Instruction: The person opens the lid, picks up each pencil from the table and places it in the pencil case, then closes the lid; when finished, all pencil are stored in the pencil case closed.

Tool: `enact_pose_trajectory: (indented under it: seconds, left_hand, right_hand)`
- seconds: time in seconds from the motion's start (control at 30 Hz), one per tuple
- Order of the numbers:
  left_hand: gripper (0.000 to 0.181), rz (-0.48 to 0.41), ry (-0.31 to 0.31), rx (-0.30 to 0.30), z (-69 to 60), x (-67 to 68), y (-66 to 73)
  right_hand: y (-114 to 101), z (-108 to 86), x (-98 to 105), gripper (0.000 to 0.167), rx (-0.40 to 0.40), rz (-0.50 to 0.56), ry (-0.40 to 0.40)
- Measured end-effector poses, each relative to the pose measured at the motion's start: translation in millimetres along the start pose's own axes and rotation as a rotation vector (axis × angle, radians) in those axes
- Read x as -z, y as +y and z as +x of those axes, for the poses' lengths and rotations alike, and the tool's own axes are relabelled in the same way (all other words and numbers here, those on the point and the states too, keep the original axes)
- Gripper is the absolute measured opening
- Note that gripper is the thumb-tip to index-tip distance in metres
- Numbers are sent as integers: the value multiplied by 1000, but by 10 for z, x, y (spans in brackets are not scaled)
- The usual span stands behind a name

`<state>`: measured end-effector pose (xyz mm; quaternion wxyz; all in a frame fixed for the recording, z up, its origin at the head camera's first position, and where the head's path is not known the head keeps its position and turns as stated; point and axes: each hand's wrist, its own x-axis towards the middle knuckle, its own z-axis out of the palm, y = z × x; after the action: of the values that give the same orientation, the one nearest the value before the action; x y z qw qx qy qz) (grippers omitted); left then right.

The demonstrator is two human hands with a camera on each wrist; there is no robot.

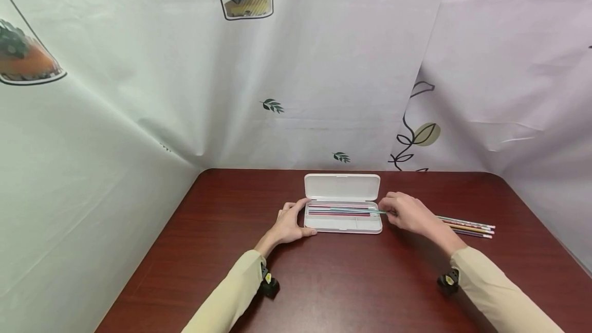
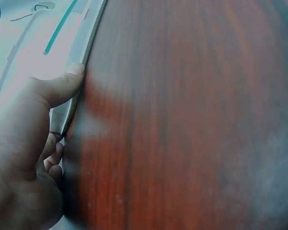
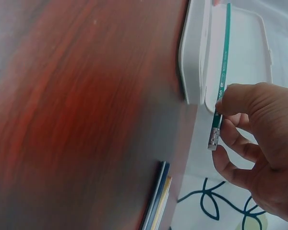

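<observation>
The head view looks forward and down from above and behind the left hand [image 1: 289,224] and right hand [image 1: 409,213], well back, taking in much of the counter [image 1: 356,281]. Each wrist view, rolled sideways, looks from close behind its own hand toward the case [image 1: 330,224] between both. All three share that case; head and right wrist also share the pencils [image 1: 476,229] beside the right hand.

Head view bright, fairly even; soft shadows in cloth [image 1: 324,66] folds, greenish left, pinkish right. Wrist views dimmer, soft. Left wrist: box [image 2: 62,48] washed out, hazy glare on table [image 2: 182,120], grain blurry.
</observation>
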<state>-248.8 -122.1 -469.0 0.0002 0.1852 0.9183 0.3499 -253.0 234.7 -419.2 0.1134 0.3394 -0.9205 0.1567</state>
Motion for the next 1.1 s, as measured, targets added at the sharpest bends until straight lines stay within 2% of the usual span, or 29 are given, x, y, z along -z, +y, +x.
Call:
enact_pose_trajectory:
  seconds: [0.33, 1.1]
  left_hand:
    - [86, 13, 2, -2, 4, -6, -8]
    - [87, 6, 5, 1, -4, 1, 1]
  right_hand:
    - [-68, 145, -82, 20, 11, -7, -26]
    - [-239, 413, -260, 22, 59, 15, -68]
